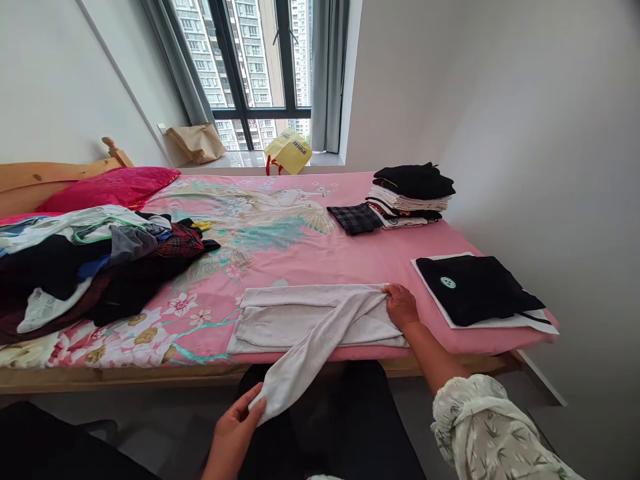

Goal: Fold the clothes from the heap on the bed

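A light grey long-sleeved garment (290, 320) lies partly folded along the front edge of the bed. One of its sleeves slants down toward me past the bed edge. At the cuff end of that sleeve, my left hand (237, 423) pinches the fabric between thumb and fingers. My right hand (401, 307) is closed on the garment's upper right corner, where the sleeve begins, and rests against the bed.
Rumpled clothes (125, 267) are heaped on the bed (310, 257) at left, before a red pillow (113, 189). Folded clothes (413, 193) are stacked at back right, beside a dark checked cloth (354, 219). A black folded garment (480, 288) lies on white material at right.
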Tool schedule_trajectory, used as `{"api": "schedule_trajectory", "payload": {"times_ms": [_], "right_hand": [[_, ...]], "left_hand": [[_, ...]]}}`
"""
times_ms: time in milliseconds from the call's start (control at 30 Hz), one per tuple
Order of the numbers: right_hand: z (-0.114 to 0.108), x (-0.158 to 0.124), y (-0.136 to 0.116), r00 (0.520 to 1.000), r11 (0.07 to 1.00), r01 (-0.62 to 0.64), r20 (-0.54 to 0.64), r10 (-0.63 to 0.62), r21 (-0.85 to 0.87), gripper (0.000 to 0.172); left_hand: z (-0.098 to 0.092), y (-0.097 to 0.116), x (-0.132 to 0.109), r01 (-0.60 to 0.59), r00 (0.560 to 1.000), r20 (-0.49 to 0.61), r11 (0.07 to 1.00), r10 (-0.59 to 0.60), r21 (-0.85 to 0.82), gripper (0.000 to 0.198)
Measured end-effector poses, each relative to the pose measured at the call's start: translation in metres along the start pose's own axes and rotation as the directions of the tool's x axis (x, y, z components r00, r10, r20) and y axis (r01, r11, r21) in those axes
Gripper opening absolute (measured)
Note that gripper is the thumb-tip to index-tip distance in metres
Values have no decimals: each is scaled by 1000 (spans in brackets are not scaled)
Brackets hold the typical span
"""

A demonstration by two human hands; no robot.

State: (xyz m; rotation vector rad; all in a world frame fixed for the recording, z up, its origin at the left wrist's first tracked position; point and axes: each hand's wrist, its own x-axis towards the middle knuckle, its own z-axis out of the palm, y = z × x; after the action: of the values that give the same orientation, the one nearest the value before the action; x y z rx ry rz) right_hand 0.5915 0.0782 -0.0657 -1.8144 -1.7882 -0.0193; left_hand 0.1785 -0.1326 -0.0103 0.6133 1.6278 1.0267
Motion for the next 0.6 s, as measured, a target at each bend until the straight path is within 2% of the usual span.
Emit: {"api": "schedule_trajectory", "payload": {"times_ms": [67, 133, 200, 267, 333, 433, 600], "right_hand": [[0, 1, 0, 1000, 1000, -2, -11, 2, 14, 26], [-1, 1, -1, 1000, 999, -1, -18, 1, 32, 25], [-1, 2, -1, 1000, 998, -1, -24, 2, 57, 25], [-1, 1, -2, 999, 996, -5, -31, 8, 85, 26], [-1, 0, -2, 999, 993, -14, -39, 19, 119, 28], [-3, 2, -4, 998, 981, -33, -50, 43, 191, 27], [-21, 8, -17, 978, 927, -124, -113, 174, 353, 30]], "left_hand": [[-19, 25, -8, -134, 991, 16, 959, 135, 251, 36], [-28, 55, -19, -226, 974, 62, 910, 218, 348, 32], [-27, 83, -33, -179, 981, 110, 960, 158, 216, 32], [-16, 103, -47, -17, 981, 194, 999, 23, -32, 38], [-1, 111, -59, 137, 960, 271, 967, -77, -213, 45], [18, 100, -70, 262, 929, 336, 916, -154, -305, 50], [34, 47, -77, 432, 848, 470, 832, -244, -348, 56]]}}
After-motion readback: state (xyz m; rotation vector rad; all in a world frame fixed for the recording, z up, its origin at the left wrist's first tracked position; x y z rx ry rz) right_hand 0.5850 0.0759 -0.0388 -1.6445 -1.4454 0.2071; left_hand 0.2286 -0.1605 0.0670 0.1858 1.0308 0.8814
